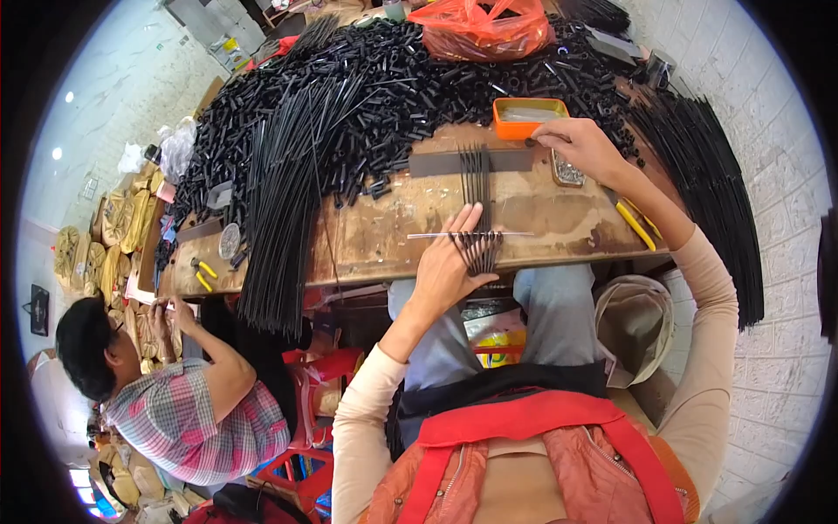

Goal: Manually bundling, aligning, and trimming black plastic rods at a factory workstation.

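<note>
My left hand (443, 266) is closed around the lower ends of a small bundle of thin black rods (476, 179) at the table's front edge, its fingers stretched along them. The rod ends fan out beside its thumb. A thin pale stick (428, 235) lies crosswise over them, and the rods' far part rests on a flat grey strip (429, 164). My right hand (580, 148) is above the table by the orange box (513, 130), thumb and fingertips pinched on a small dark piece (530, 141). Below that hand sits a small tray of metal bits (567, 172).
Black tube pieces (393, 79) heap across the back under a red plastic bag (489, 35). Long black rods (288, 192) overhang the table's front left; another bundle (711, 192) overhangs the right. Yellow-handled pliers (637, 225) lie at right. At left sits another person (196, 402).
</note>
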{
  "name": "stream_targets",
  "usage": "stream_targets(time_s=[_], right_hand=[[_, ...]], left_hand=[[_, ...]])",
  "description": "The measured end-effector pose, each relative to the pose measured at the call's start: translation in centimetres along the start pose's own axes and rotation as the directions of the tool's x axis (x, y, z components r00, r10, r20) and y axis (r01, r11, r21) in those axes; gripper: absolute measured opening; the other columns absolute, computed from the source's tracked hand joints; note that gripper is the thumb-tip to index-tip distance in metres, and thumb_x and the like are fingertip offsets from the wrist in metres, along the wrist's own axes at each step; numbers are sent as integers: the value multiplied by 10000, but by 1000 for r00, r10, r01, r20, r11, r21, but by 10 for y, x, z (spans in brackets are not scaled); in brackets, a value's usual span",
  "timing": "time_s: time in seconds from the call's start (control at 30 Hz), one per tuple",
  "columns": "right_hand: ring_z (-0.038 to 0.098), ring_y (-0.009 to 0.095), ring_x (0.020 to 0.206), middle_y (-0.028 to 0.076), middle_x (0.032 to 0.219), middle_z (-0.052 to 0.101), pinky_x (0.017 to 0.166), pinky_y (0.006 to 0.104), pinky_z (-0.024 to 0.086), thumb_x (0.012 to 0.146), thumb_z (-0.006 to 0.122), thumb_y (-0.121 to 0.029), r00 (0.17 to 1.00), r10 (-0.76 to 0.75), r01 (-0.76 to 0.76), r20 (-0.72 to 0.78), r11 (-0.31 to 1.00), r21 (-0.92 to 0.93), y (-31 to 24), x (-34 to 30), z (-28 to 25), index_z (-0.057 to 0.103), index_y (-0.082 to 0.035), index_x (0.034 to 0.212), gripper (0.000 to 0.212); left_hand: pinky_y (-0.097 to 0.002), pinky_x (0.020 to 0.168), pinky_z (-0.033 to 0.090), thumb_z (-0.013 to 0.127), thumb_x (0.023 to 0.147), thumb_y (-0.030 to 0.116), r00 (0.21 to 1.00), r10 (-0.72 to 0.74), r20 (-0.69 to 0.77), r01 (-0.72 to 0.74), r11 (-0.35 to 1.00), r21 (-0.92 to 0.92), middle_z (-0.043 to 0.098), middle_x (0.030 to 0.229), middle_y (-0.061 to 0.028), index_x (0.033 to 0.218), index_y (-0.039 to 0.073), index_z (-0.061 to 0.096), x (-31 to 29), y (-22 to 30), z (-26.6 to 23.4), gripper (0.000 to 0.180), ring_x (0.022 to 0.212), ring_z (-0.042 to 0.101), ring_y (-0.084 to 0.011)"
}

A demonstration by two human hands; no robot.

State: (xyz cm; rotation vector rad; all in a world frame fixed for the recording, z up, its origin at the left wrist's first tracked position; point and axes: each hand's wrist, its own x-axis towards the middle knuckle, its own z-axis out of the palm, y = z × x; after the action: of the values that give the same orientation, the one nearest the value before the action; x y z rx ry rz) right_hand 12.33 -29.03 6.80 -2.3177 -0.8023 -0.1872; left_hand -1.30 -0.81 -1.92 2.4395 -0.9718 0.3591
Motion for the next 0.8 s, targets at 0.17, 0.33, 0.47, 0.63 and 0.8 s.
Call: stream_targets(time_s=[0.17,0.33,0.47,0.63,0.8], right_hand=[[657,332,843,155,892,686,742,389,517,845,605,-130,994,-84,59,-72,955,-289,46,49,2,686,-32,961,173],[659,346,814,160,818,678,723,428,528,789,615,-128,988,75,10,134,840,-542,102,78,20,714,-67,885,151],[649,336,841,149,868,678,746,410,516,799,623,-129,981,100,-3,164,862,-508,93,82,10,702,-48,896,149],[626,314,793,112,858,623,699,383,518,821,591,-95,981,-183,143,-58,898,-417,64,67,10,669,-59,912,125],[620,328,789,116,858,596,682,415,510,826,577,-76,974,-218,224,61,891,-394,22,39,58,641,-63,1033,217]], left_hand=[[-479,1112,306,836,596,270,998,14,58,-7,993,-119,308,1516,-147,1362,204,491,14,-2,-4,843,1382,323,-348],[-480,1144,248,825,590,331,977,-50,206,39,998,57,282,1528,-157,1421,234,434,24,3,-18,923,1414,264,-344],[-480,1151,241,829,546,177,976,-46,212,31,997,72,237,1553,-119,1446,252,380,21,-4,-13,1009,1435,228,-311],[-476,1153,238,690,602,9,978,-38,207,3,985,171,238,1555,-115,1444,255,381,24,-5,-9,930,1438,230,-294],[-478,1152,236,631,654,-9,964,-83,254,50,990,134,239,1555,-117,1431,252,397,24,-4,-10,852,1439,235,-277]])
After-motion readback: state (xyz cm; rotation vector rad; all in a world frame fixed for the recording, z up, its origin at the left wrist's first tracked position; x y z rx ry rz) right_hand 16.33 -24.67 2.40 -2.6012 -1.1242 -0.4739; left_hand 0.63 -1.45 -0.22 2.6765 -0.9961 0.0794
